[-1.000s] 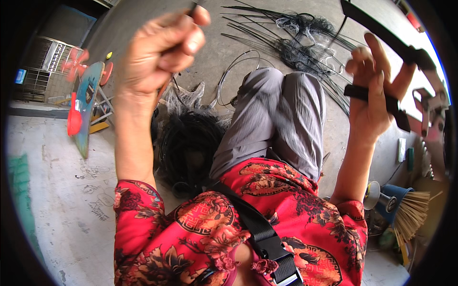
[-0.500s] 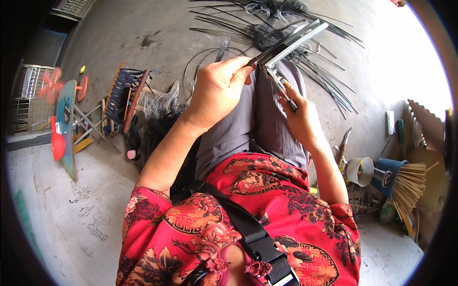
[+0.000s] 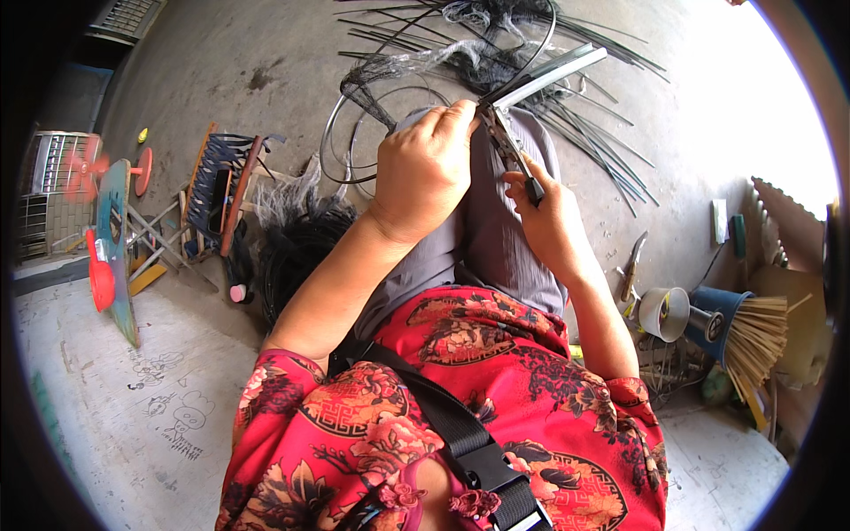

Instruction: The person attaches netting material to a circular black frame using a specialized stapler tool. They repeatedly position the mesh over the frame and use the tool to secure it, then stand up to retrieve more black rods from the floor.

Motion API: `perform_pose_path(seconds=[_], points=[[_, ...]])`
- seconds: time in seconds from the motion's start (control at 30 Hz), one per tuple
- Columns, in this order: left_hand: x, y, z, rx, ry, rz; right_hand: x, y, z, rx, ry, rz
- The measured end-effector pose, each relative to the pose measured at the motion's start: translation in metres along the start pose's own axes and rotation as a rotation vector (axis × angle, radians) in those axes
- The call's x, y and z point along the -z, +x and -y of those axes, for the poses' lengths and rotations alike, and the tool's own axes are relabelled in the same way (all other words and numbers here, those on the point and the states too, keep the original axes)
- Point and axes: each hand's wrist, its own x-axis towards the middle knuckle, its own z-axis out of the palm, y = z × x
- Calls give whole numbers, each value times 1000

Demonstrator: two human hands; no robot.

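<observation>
My right hand [image 3: 551, 221] is wrapped around the dark-tipped handle of a silver plier-like tool with a long straight metal rail [image 3: 553, 75]. The rail points up and to the right over my knees. My left hand [image 3: 423, 177] is closed at the tool's head, pinching a thin black hoop [image 3: 328, 142]. Its fingertips and the exact pinch point are partly hidden. The hoop curves out to the left of the hand and also rises behind the rail. Dark mesh netting [image 3: 372, 93] hangs on the hoop's left side.
Several black rods [image 3: 602, 159] and bundled netting [image 3: 500, 53] lie on the concrete floor ahead. A folding chair [image 3: 199, 181] with a phone [image 3: 220, 202] stands left. At right are a knife [image 3: 633, 265], a white container [image 3: 662, 312] and a blue bucket [image 3: 722, 310] of thin sticks.
The black hoop and its netting have swung up into fuller view around my left hand. That hand has turned, knuckles upward, and the tool's handle has shifted slightly in my right hand.
</observation>
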Motion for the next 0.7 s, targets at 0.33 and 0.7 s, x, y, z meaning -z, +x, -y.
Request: perform_pose_path(seconds=[0.33, 0.7], points=[[-12, 4, 5, -13, 116, 20, 8, 4, 14, -35, -12, 16], [-24, 2, 34, -160, 239, 91, -12, 33, 0, 203, -366, -140]])
